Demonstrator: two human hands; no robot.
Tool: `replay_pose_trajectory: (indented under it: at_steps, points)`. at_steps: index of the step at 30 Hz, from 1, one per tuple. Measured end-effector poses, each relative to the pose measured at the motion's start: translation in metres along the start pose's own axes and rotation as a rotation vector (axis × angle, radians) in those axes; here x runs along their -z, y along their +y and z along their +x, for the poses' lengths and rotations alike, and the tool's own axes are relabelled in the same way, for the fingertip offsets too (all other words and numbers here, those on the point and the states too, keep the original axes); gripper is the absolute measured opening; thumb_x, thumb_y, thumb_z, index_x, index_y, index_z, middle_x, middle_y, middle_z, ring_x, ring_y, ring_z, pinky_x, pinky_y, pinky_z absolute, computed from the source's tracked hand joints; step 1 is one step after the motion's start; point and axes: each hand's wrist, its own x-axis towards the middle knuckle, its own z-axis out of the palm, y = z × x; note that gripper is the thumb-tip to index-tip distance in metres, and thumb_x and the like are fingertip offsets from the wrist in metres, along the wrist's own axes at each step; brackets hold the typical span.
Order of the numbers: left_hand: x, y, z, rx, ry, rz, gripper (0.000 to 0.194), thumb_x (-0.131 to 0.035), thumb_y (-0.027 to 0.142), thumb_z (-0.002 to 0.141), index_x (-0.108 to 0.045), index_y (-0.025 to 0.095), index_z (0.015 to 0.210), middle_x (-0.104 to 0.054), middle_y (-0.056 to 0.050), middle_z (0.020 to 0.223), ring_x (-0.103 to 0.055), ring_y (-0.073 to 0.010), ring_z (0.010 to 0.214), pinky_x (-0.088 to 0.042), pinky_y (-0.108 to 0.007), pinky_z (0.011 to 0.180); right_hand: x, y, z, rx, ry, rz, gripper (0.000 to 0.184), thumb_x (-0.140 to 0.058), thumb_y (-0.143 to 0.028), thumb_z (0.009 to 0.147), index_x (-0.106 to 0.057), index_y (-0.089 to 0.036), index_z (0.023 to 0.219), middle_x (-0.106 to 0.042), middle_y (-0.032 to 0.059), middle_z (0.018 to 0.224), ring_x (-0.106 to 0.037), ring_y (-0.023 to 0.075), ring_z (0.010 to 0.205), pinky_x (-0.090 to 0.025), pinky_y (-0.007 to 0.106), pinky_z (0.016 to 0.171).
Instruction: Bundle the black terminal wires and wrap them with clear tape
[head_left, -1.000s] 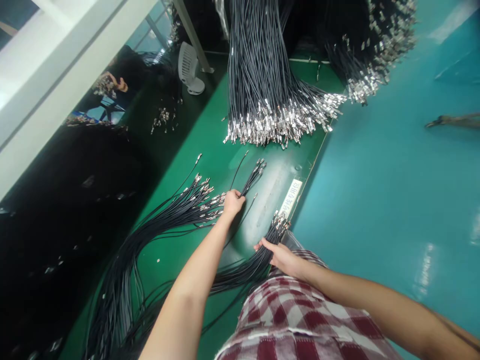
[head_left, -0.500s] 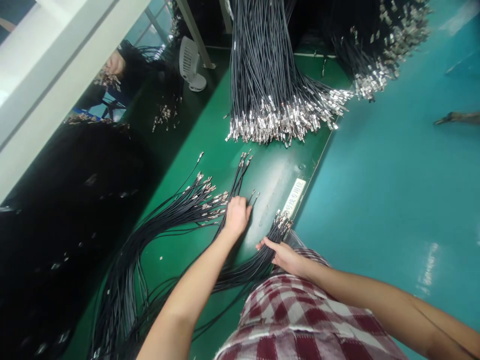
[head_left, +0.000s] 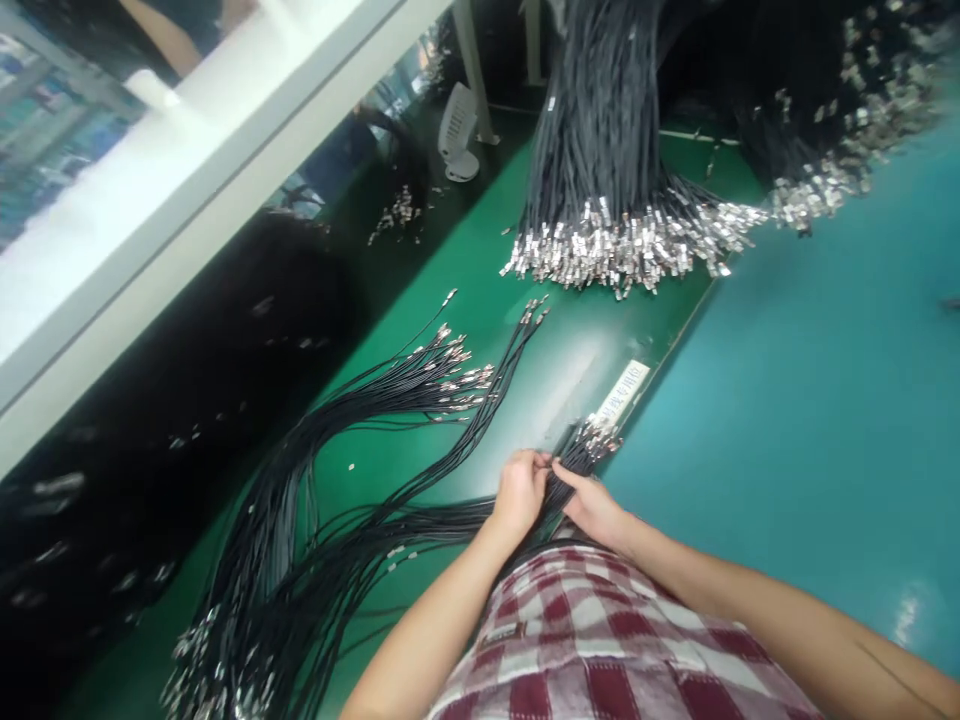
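Observation:
My right hand (head_left: 592,510) is wrapped round a bundle of black wires (head_left: 581,460), just behind their bright metal terminals. My left hand (head_left: 523,492) is closed at the left side of this bundle, fingertips meeting those of my right hand. A few blurred wires run past its fingers. From both hands the wires trail left across the green table. A small group of separate wires (head_left: 496,390) lies beyond my left hand, terminals pointing away. Left of it a thicker pile of wires (head_left: 390,385) rests on the table.
A large hank of black wires (head_left: 600,150) with terminals spreads at the back, with another hank (head_left: 817,190) to its right. A white label (head_left: 624,390) sticks near the green table's (head_left: 420,460) edge. A pale frame beam (head_left: 202,200) crosses upper left; a small white fan (head_left: 457,135) stands behind.
My left hand has left the small wire group and come toward me, to the bundle in my right hand. That group now lies loose. The camera view has shifted.

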Motion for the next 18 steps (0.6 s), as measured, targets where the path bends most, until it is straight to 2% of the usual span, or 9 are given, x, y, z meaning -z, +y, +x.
replay_pose_trajectory:
  at_steps: [2,4,6,9,11,13,15,18]
  points:
    - [-0.004,-0.001,-0.007,-0.027,-0.028,0.03,0.02,-0.052,0.002,0.082,-0.063,0.016,0.074,-0.065,-0.006,0.082,-0.06,-0.0168,0.078,-0.049,-0.029,0.076,0.0,0.004,-0.001,0.003,0.009,0.031,0.024,-0.08,-0.023,0.071,-0.071,-0.019,0.093,-0.075,0.0029,0.089,-0.069,0.0193,0.081,-0.056,0.028,0.071]
    - [0.0,-0.009,-0.01,-0.057,-0.056,0.079,0.023,-0.051,0.005,0.085,-0.066,0.017,0.073,-0.065,-0.005,0.08,-0.061,-0.0164,0.079,-0.049,-0.027,0.078,-0.002,0.008,-0.001,-0.013,0.078,0.043,0.013,-0.076,-0.02,0.076,-0.07,-0.018,0.088,-0.074,0.0027,0.084,-0.069,0.0169,0.075,-0.057,0.026,0.069]
    - [0.016,-0.027,-0.01,-0.054,-0.023,0.122,0.021,-0.051,0.009,0.088,-0.068,0.018,0.078,-0.065,-0.005,0.082,-0.061,-0.0167,0.083,-0.049,-0.027,0.082,-0.006,0.011,-0.001,-0.012,0.161,0.052,0.005,-0.069,-0.02,0.083,-0.068,-0.017,0.08,-0.072,0.0029,0.076,-0.068,0.0159,0.07,-0.058,0.026,0.068]
    - [0.053,-0.065,-0.004,0.048,0.139,0.212,0.015,-0.056,0.01,0.086,-0.065,0.015,0.097,-0.063,-0.012,0.104,-0.057,-0.0243,0.104,-0.044,-0.038,0.094,-0.014,0.012,-0.002,-0.012,0.224,0.081,0.017,-0.061,-0.018,0.09,-0.064,-0.018,0.074,-0.07,0.003,0.07,-0.069,0.0168,0.069,-0.059,0.029,0.07]
    - [0.073,-0.09,0.002,0.12,0.175,0.342,0.022,-0.062,0.013,0.084,-0.062,0.014,0.106,-0.06,-0.014,0.11,-0.054,-0.0284,0.108,-0.042,-0.043,0.095,-0.019,0.01,-0.003,-0.021,0.242,0.096,0.019,-0.058,-0.018,0.092,-0.062,-0.017,0.074,-0.069,0.003,0.068,-0.069,0.017,0.069,-0.059,0.031,0.071]
    - [0.084,-0.107,0.007,0.121,0.119,0.443,0.017,-0.064,0.018,0.085,-0.063,0.016,0.102,-0.062,-0.011,0.103,-0.057,-0.0269,0.103,-0.045,-0.04,0.09,-0.022,0.009,-0.004,-0.031,0.255,0.106,0.019,-0.056,-0.018,0.093,-0.062,-0.017,0.075,-0.069,0.0033,0.068,-0.069,0.0168,0.069,-0.06,0.031,0.071]
    - [0.089,-0.117,0.007,0.075,0.078,0.427,0.01,-0.061,0.022,0.088,-0.065,0.017,0.096,-0.064,-0.009,0.096,-0.06,-0.0235,0.095,-0.047,-0.035,0.085,-0.024,0.008,-0.004,-0.027,0.26,0.111,0.018,-0.056,-0.017,0.093,-0.061,-0.017,0.076,-0.069,0.0033,0.068,-0.069,0.0166,0.068,-0.06,0.031,0.07]
    - [0.096,-0.122,0.003,0.029,0.16,0.282,0.011,-0.06,0.026,0.089,-0.069,0.019,0.092,-0.067,-0.006,0.094,-0.062,-0.0203,0.089,-0.047,-0.031,0.083,-0.024,0.006,-0.002,-0.024,0.262,0.099,0.016,-0.056,-0.017,0.093,-0.061,-0.017,0.078,-0.069,0.0033,0.069,-0.069,0.0167,0.068,-0.059,0.03,0.067]
